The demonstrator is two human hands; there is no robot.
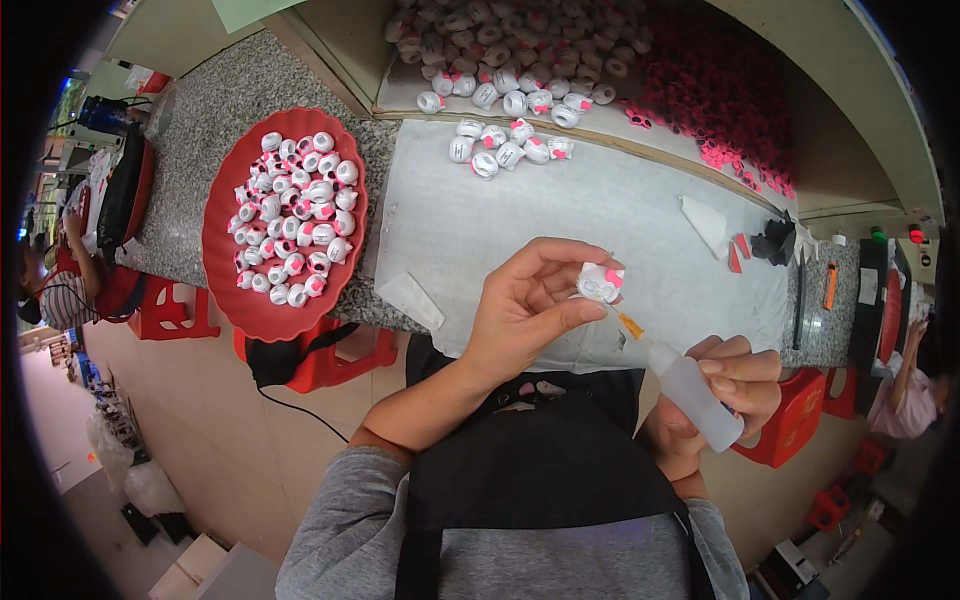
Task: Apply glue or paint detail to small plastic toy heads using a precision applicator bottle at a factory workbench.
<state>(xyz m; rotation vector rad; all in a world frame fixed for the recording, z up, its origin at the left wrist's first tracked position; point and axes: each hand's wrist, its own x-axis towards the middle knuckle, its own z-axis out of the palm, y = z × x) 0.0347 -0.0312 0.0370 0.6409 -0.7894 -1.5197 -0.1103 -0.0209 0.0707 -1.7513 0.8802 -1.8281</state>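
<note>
Between the thumb and fingers of my left hand (515, 315) is a small white cat-head figurine (597, 285) with a pink bow. My right hand (742, 388) is wrapped around a translucent squeeze bottle (690, 395), tilted toward the figurine. The bottle's orange needle tip (630, 326) points at the figurine's lower edge; I cannot tell whether they touch. Both hands are above the near edge of a white paper sheet (440, 225). Several similar white heads (508, 155) lie on the sheet's far side.
To the left, a red scalloped tray (222, 215) holds many white-and-pink heads. A shelf at the back carries piles of white heads (515, 45) and pink bow pieces (720, 105). Paper scraps (412, 300) and a crumpled black thing (775, 240) lie about. Red stools (785, 425) stand beside the table; other people sit farther off.
</note>
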